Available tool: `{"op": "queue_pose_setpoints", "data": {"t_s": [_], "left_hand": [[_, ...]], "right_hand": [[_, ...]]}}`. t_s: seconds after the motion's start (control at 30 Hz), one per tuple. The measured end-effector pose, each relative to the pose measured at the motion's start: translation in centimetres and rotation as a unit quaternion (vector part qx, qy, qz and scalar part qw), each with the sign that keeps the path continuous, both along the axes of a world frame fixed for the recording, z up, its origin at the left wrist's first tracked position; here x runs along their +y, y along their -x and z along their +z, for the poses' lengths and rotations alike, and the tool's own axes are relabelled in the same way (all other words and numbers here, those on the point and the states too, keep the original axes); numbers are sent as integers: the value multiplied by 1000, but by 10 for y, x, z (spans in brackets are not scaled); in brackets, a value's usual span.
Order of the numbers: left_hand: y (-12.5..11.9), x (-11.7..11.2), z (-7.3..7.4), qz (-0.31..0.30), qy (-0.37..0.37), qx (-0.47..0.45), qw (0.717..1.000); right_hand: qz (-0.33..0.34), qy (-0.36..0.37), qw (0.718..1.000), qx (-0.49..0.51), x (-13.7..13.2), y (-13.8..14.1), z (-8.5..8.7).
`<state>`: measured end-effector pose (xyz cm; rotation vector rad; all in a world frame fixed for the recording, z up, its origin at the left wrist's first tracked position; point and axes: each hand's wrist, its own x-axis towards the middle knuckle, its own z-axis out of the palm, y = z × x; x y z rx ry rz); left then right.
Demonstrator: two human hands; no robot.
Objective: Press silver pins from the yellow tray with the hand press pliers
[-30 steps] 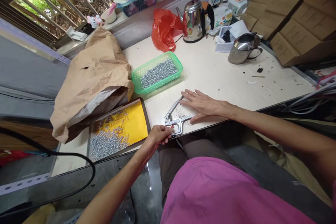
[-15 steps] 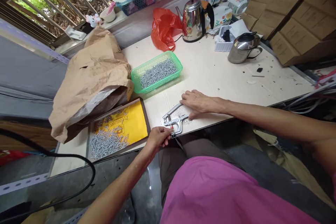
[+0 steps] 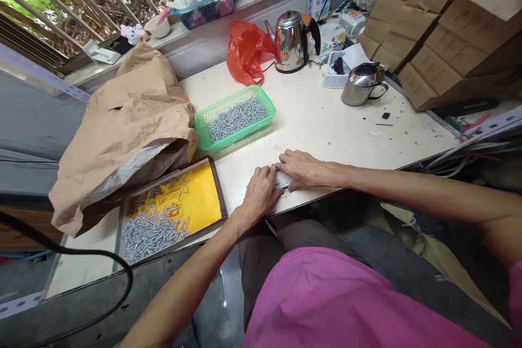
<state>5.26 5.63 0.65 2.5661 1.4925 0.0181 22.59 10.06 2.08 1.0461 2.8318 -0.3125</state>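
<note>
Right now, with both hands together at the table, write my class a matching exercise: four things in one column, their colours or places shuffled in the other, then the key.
Column 1
1. Left hand
2. Perforated basket on the table
3. Right hand
4. Plastic bag beside the kettle

Column 2
A. Red
B. At the metal tool, on the side away from the tray
C. Green
D. At the metal tool, on the side towards the tray

Right pairs: 1-D, 2-C, 3-B, 4-A
</note>
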Motion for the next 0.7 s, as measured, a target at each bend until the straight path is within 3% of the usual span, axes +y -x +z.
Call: {"op": "queue_pose_setpoints", "data": {"t_s": [0.1, 0.23, 0.53, 0.7], "left_hand": [[1, 6, 2, -18, 10, 16, 1000], [1, 9, 0, -3, 19, -7, 1000], [-1, 22, -1, 23, 22, -39, 999], [-3, -7, -8, 30, -18, -65, 997]], "right_hand": [[-25, 6, 1000, 4, 1, 3, -3], [-10, 13, 1000, -1, 6, 5, -4], [-4, 46, 999, -9, 20, 6, 7], [33, 46, 998, 11, 31, -4, 1]]}}
